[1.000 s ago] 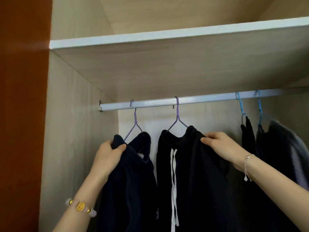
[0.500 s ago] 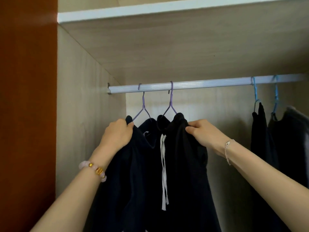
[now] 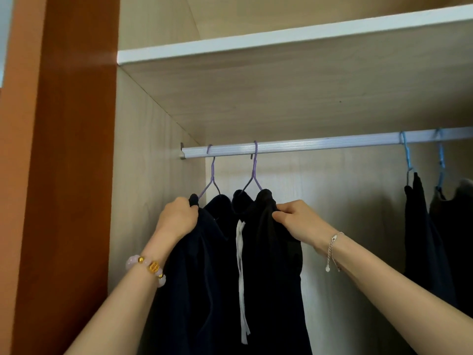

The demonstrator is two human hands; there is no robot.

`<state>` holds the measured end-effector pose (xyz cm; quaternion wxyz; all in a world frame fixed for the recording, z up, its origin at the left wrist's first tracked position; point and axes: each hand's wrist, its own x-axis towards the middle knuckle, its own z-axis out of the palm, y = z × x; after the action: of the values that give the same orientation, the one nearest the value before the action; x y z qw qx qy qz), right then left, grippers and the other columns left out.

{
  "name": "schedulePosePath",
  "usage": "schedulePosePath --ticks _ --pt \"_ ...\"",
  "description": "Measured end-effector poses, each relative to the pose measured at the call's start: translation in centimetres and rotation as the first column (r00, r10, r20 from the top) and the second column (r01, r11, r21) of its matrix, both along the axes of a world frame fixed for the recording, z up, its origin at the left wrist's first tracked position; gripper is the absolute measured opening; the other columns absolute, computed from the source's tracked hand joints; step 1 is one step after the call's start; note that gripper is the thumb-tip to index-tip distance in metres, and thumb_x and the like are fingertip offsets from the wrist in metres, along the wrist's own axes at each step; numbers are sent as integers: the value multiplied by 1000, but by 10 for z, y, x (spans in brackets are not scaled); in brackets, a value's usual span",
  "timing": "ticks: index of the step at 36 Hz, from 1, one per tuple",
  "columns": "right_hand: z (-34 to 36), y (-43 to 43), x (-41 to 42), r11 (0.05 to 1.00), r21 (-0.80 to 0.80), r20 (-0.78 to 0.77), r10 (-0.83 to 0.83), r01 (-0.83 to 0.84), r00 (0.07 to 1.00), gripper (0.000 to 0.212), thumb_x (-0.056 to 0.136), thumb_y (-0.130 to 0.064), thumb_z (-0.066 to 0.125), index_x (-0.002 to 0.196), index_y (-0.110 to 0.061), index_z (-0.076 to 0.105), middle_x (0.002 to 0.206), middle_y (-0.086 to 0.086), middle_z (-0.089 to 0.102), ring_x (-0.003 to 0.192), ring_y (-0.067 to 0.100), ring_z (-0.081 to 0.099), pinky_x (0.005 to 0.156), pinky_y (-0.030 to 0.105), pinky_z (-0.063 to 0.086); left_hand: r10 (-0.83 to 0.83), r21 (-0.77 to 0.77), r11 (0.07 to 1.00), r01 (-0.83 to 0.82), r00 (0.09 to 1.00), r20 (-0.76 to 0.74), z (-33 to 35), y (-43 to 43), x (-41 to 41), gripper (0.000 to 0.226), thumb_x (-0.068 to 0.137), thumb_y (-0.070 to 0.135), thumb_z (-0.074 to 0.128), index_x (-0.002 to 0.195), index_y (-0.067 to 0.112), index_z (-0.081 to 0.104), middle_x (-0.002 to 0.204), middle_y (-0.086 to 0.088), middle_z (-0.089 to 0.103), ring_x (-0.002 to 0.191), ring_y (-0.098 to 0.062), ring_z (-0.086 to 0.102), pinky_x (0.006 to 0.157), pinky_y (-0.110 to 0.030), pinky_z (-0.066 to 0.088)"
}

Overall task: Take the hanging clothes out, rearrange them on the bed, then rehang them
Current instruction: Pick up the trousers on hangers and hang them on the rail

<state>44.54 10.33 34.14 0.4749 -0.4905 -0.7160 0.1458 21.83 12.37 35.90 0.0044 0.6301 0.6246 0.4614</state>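
Observation:
Two dark garments hang close together on purple hangers from the silver wardrobe rail (image 3: 320,144). My left hand (image 3: 178,219) grips the left shoulder of the navy garment (image 3: 194,278) on the left purple hanger (image 3: 212,175). My right hand (image 3: 298,221) pinches the right shoulder of the black garment (image 3: 276,278) with white drawstrings (image 3: 242,265), which hangs on the second purple hanger (image 3: 254,172). Both hanger hooks sit on the rail.
Two more dark garments (image 3: 419,226) hang on blue hangers (image 3: 407,155) at the right end of the rail. A shelf (image 3: 281,39) runs above the rail. The wardrobe's left wall (image 3: 143,175) and a brown door panel (image 3: 64,175) stand close on the left.
Both hands have pushed the two purple-hanger garments left along the rail and closer together. The gap to the blue hangers has grown.

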Motion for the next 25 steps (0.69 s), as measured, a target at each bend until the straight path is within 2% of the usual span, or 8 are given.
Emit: schedulePosePath --ticks 3,6,11,16,19,22,24,25 --pt "-4 3 -3 1000 0 -47 1 -1 999 27 92 -12 40 81 4 59 72 9 49 67 19 45 63 27 34 15 3 1000 -15 1000 -13 0 -3 1 32 99 22 41 112 -4 56 99 -17 59 83 -28 52 70 -31 40" --pt "-6 4 -4 996 46 -46 -72 74 996 24 91 -10 39 70 -6 50 63 6 44 61 20 40 58 27 31 31 13 999 -30 999 -22 -3 -3 2 34 99 22 40 114 -4 55 110 -22 62 84 -28 52 72 -31 40" --pt "-7 7 2 978 95 -69 -181 187 981 20 87 -7 37 70 -8 47 58 4 39 58 22 37 55 27 30 55 1 998 -55 998 -12 -6 -4 6 35 100 21 37 116 -6 54 113 -24 60 99 -37 59 72 -32 40" --pt "-9 -3 17 961 121 -66 -241 247 968 19 88 -7 37 71 -8 46 62 8 38 59 22 34 51 28 25 85 30 996 -84 996 -23 -7 -5 10 35 99 22 39 113 -6 54 110 -24 61 82 -30 53 70 -32 40" --pt "-9 -11 26 962 121 -66 -237 243 969 20 87 -9 39 70 -7 49 60 6 39 57 21 35 49 27 26 127 37 991 -125 989 -72 -10 -6 13 35 99 24 40 112 -5 55 106 -22 61 81 -30 52 69 -32 40" --pt "-7 -17 29 971 91 -45 -220 223 975 25 87 -14 40 78 4 55 63 9 44 59 19 40 55 27 30 304 62 953 -298 922 -239 -14 -15 22 35 98 28 39 118 2 54 116 -19 59 104 -37 56 74 -33 38" --pt "-6 -25 33 982 69 -50 -175 178 983 32 89 -18 39 93 9 56 69 19 45 63 18 41 59 26 32 442 157 897 -413 825 -351 -16 -23 31 32 95 26 44 119 7 51 123 -16 52 115 -35 46 83 -37 38" --pt "-6 -30 36 987 61 -54 -142 146 988 35 91 -20 38 97 10 56 71 22 44 64 18 40 59 24 33 474 228 880 -417 801 -367 -17 -26 36 31 91 24 49 117 7 51 123 -16 48 116 -35 42 85 -39 37"
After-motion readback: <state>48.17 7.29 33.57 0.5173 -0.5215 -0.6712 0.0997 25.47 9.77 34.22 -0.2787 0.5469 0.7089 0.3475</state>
